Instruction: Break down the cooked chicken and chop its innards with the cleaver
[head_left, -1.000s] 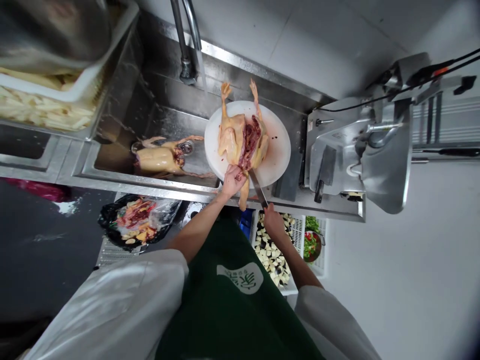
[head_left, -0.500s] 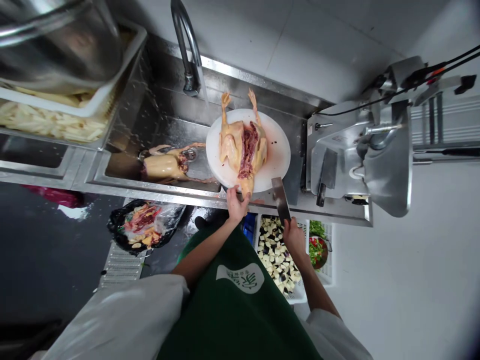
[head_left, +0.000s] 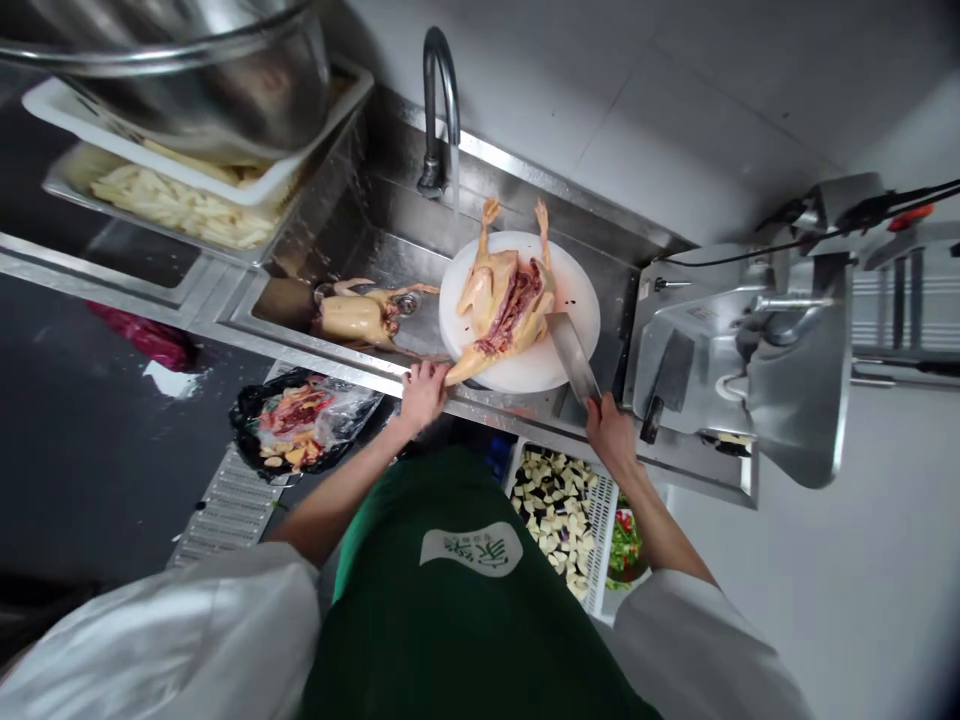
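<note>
A plucked, split-open bird carcass [head_left: 487, 290] lies on a round white cutting board [head_left: 581, 290], its two feet pointing toward the tap. My left hand [head_left: 424, 392] is closed on the neck end of the carcass, at the sink's front edge. In my right hand [head_left: 610, 432] is the handle of a cleaver [head_left: 573, 358]. The blade's tip end reaches over the board and meets the right side of the carcass. A second plucked bird [head_left: 356, 318] rests in the sink basin left of the board.
Water runs from the tap [head_left: 435, 110] behind the board. At right stand a slicing machine [head_left: 795, 370] and another cleaver [head_left: 667, 375]. A steel bowl and trays of pale strips [head_left: 180, 205] are at left. Below are cut eggplant [head_left: 555, 510] and a black bag of scraps [head_left: 296, 425].
My left hand has pulled the neck end leftward, and the carcass has turned on the board. The cleaver has moved inward from the board's edge to the carcass. The view has shifted.
</note>
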